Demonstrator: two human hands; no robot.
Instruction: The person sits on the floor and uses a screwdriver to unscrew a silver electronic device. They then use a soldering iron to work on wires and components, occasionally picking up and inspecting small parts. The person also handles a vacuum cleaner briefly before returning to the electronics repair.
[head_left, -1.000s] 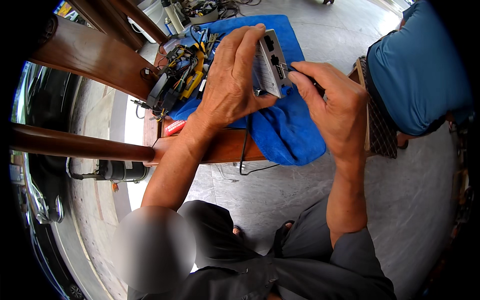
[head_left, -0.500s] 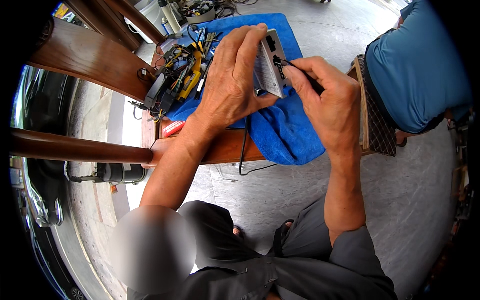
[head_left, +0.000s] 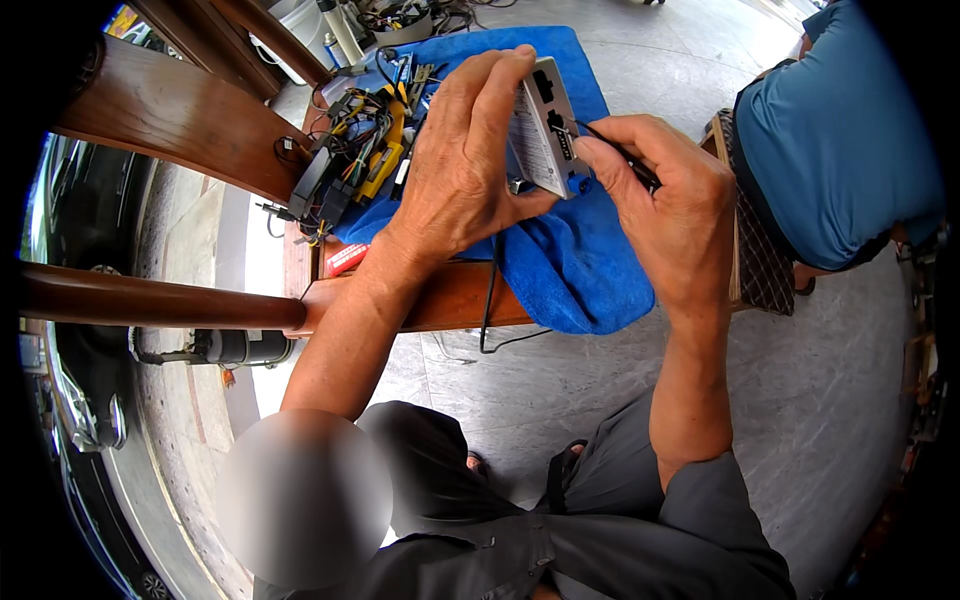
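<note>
My left hand (head_left: pixel 462 165) is closed around a flat silver-white electronic box (head_left: pixel 537 153), held tilted above the blue towel. Black sockets and a row of pins show on the box's narrow side, which faces right. Between the thumb and fingers of my right hand (head_left: pixel 672 205) is a slim black pointed tool (head_left: pixel 634 166). Its thin end points at the pin socket; whether the tip touches the pins I cannot tell. The exact kind of tool is not clear.
A blue towel (head_left: pixel 585 285) covers the wooden bench. Tangled wires and connectors (head_left: pixel 350 150) lie left of my left hand, with a red-and-white item (head_left: pixel 347 257) nearer. A black cable (head_left: pixel 487 300) hangs off the front. A person in a blue shirt (head_left: pixel 840 140) sits at right.
My right hand has shifted slightly right and down, drawing the tool's tip back a little and uncovering more of the pin row. The left hand and the box have barely moved.
</note>
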